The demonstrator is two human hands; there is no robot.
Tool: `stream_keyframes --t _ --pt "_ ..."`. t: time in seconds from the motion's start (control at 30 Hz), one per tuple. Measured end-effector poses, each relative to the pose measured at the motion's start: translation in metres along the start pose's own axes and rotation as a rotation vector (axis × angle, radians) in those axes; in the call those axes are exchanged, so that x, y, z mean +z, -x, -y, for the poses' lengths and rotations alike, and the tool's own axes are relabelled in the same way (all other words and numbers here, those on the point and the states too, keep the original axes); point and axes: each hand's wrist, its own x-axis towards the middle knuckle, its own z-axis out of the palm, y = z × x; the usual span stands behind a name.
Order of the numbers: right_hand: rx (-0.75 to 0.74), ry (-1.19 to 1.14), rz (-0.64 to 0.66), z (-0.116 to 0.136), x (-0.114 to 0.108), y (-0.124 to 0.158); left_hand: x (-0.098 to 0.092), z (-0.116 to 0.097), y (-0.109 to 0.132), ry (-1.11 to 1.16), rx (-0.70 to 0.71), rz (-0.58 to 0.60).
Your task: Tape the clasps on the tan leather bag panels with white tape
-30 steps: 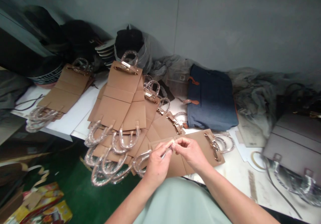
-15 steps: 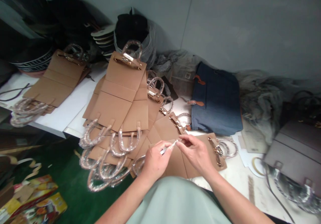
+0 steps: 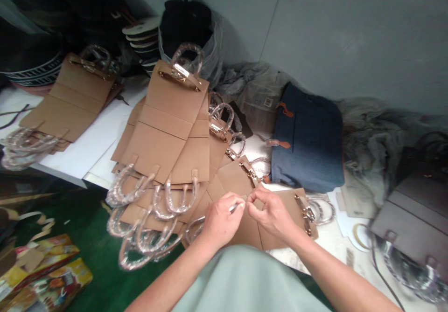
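Observation:
My left hand (image 3: 222,219) is closed round a thin whitish piece (image 3: 234,206); only a short part of it shows between the fingers, and its kind is unclear. Close beside it, my right hand (image 3: 270,211) pinches thumb and forefinger together at the fingertips of the left. Whatever lies in that pinch is too small to make out. Both hands are above a tan leather bag panel (image 3: 280,225) with gold hardware and a plastic-wrapped handle. To the left lies an overlapping pile of similar tan bag panels (image 3: 164,137), their wrapped handles hanging over the table edge.
A navy bag (image 3: 310,144) with brown straps lies behind my right hand. A grey bag (image 3: 413,223), a tape roll (image 3: 361,235) and a cord are on the right. More tan panels (image 3: 72,97) lie far left. Colourful packages (image 3: 59,284) sit low on the left.
The fingertips have shifted slightly, and less of the whitish piece shows in my left hand. My right fingers are more curled. The view has shifted a little.

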Motion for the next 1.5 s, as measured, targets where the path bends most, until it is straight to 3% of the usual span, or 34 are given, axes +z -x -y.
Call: stream_keyframes --t 0.1,0.2,0.33,0.43,0.57,1.3,1.5 --pt "0.263 -0.368 -0.057 -0.017 0.010 -0.006 0.014 0.016 -0.006 0.398 -0.263 -0.037" --pt "0.462 -0.659 -0.120 -0.047 0.018 -0.021 0.027 0.042 -0.009 0.642 -0.513 0.004" --pt "0.554 -0.696 -0.148 -0.087 0.027 -0.044 0.036 0.078 -0.010 0.753 -0.619 0.093" --pt "0.550 -0.621 -0.162 -0.106 0.032 -0.056 0.038 0.095 -0.011 0.763 -0.652 0.102" --pt "0.552 -0.603 -0.115 -0.114 0.034 -0.062 0.038 0.102 -0.013 0.798 -0.668 0.106" --pt "0.569 -0.529 -0.057 -0.122 0.029 -0.067 0.041 0.105 -0.015 0.792 -0.642 0.085" --pt "0.546 -0.486 -0.124 -0.125 0.039 -0.068 0.042 0.102 -0.015 0.784 -0.646 0.068"
